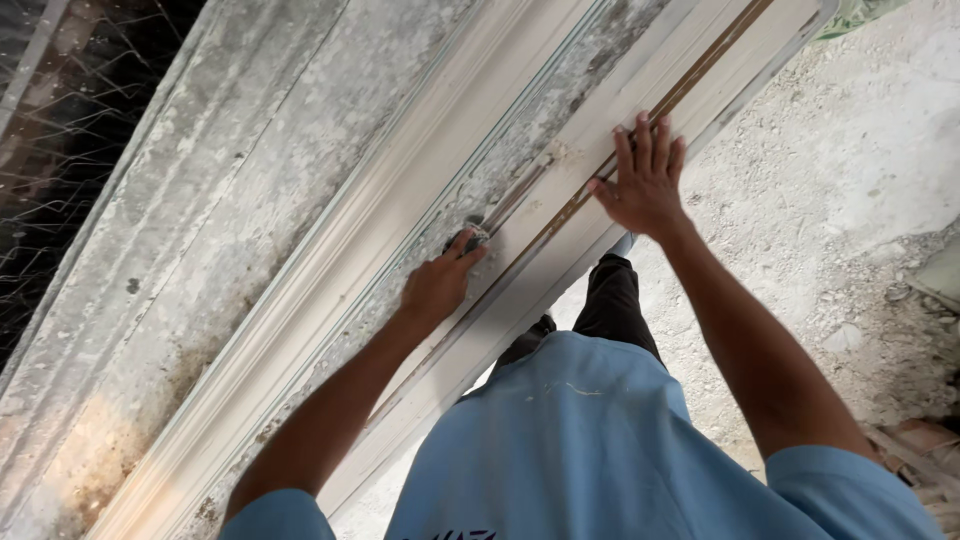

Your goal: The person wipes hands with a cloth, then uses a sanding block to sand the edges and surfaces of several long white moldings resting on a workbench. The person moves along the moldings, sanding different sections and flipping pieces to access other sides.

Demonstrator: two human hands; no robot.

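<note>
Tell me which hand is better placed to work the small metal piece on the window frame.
Probably the left hand: its fingertips already pinch the small metal piece on the white frame. The right hand lies flat higher up, apart from it.

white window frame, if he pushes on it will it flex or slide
The white frame looks like a rigid moulded profile, so probably stiff. The right hand lies flat on it, the left hand grips a small dark handle; it may shift sideways.

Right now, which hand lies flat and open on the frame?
The right hand, fingers spread flat on the white frame. The left hand is curled, pinching a small dark fitting.
</note>
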